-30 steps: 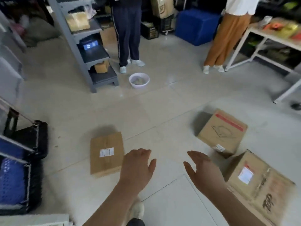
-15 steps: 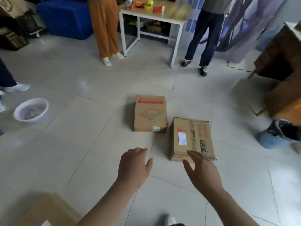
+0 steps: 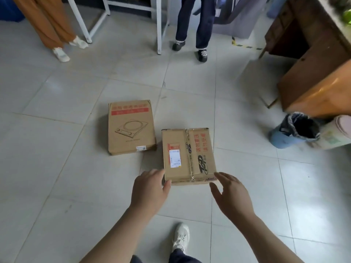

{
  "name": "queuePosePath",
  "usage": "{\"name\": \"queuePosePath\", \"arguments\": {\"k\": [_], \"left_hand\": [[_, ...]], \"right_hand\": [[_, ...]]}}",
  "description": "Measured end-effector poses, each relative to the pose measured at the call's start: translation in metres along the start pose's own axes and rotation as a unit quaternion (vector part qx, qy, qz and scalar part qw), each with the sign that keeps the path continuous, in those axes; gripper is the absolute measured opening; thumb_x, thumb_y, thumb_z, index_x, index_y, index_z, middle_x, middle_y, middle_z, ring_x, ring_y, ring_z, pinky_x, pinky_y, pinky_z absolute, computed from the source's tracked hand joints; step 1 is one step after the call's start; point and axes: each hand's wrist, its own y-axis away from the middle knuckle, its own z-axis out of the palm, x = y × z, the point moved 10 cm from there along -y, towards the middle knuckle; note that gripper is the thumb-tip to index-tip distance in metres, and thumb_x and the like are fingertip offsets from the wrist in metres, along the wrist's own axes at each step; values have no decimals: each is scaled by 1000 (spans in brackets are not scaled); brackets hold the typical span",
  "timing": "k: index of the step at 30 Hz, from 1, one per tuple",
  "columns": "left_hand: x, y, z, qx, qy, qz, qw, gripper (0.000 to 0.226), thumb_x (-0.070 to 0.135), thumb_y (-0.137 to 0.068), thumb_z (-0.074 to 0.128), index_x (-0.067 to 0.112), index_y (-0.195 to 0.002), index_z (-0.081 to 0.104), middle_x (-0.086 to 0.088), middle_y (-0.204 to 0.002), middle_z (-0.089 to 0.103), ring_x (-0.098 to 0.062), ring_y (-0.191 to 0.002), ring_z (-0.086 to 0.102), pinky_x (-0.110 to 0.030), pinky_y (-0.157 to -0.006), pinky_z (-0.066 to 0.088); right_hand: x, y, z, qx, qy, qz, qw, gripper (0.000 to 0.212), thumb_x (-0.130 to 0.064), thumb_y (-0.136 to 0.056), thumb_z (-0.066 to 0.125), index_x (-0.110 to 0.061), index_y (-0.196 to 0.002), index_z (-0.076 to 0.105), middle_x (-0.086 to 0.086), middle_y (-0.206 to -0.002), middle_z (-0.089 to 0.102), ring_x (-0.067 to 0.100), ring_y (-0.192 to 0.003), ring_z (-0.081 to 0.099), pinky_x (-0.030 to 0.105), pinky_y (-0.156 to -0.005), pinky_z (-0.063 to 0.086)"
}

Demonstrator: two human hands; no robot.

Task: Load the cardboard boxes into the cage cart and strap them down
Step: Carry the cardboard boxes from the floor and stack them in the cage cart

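Floor tiles (image 3: 57,168), box (image 3: 188,156) lengthwise ahead

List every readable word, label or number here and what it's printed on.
"请勿重压", red print on the nearer taped brown cardboard box; the red line beside it is blurred.
Black logo on that box: letters unclear.
White shipping label on it: too small.
Red banner on the flat brown cardboard box with a cooktop drawing: blurred.

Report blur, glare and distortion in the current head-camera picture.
Head view: centre sharp, print on the taped box readable; right edge smeared, the blue bin and wooden desk soft; pale glare on the floor tiles; wide-angle bowing of tile lines toward the edges; soft shadow left of the cooktop box.
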Motion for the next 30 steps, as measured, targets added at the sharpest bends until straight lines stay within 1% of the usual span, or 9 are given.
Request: {"name": "queuePosePath", "arguments": {"k": [4, 7, 12, 15, 17, 19, 24, 28, 30], "left_hand": [[12, -58, 44, -19, -10, 2, 1000, 25, 29, -82, 67, 10, -99, 70, -7, -88, 70, -31, -81, 64, -38, -70, 52], [6, -98, 82, -33, -17, 2, 999, 27, 28, -81, 69, 11, -102, 70, -6, -89, 71, -30, -79, 64, -36, -69, 51], [-23, -158, 158, -71, -2, -26, 997, 33, 32, -86, 62, 13, -112, 65, -5, -102, 68, -28, -92, 61, -34, -77, 48], [-47, -189, 215, -106, -18, -33, 994, 44, 40, -89, 54, 20, -128, 54, 1, -114, 62, -22, -102, 56, -32, -82, 47], [-62, -204, 260, -143, -43, -27, 988, 53, 46, -91, 48, 25, -139, 41, 4, -122, 55, -19, -109, 51, -31, -86, 45], [-79, -216, 303, -172, -67, -27, 982, 62, 51, -91, 46, 26, -145, 32, 2, -128, 49, -19, -114, 47, -31, -91, 43], [-132, -236, 400, -221, -92, -79, 968, 76, 59, -87, 48, 30, -150, 18, -9, -143, 33, -26, -127, 37, -35, -97, 38], [-179, -244, 470, -248, -111, -131, 953, 83, 67, -84, 47, 38, -151, 7, -19, -151, 17, -36, -135, 27, -42, -105, 33], [-199, -244, 498, -249, -104, -154, 950, 86, 68, -82, 48, 41, -150, 2, -22, -151, 13, -39, -135, 26, -44, -105, 32]], "right_hand": [[38, -63, 18, -9, 6, -5, 1000, 27, -27, -88, 60, -20, -114, 66, -5, -106, 68, 18, -83, 59, 26, -73, 44], [69, -107, 46, -24, 4, 10, 1000, 25, -29, -89, 57, -21, -112, 65, -6, -102, 67, 15, -81, 56, 25, -70, 42], [115, -166, 107, -48, -9, 44, 998, 27, -28, -90, 57, -24, -116, 64, -8, -102, 66, 14, -83, 56, 24, -71, 42], [149, -196, 153, -62, -25, 77, 995, 31, -26, -90, 57, -21, -120, 62, -4, -108, 66, 19, -91, 57, 29, -80, 47], [174, -214, 188, -75, -30, 104, 991, 36, -27, -91, 57, -17, -125, 59, 2, -117, 63, 24, -105, 55, 34, -89, 46], [195, -231, 225, -90, -27, 118, 989, 41, -28, -91, 58, -14, -129, 56, 9, -128, 58, 29, -118, 51, 38, -96, 43], [241, -269, 322, -139, 18, 124, 982, 52, -40, -94, 49, -23, -143, 40, 15, -148, 38, 31, -133, 37, 40, -108, 32], [281, -295, 391, -157, 52, 123, 979, 59, -45, -94, 47, -29, -148, 27, 20, -153, 25, 34, -138, 27, 41, -111, 25], [301, -303, 419, -158, 70, 123, 977, 63, -47, -93, 47, -31, -149, 22, 22, -154, 19, 35, -139, 23, 42, -112, 22]]}}
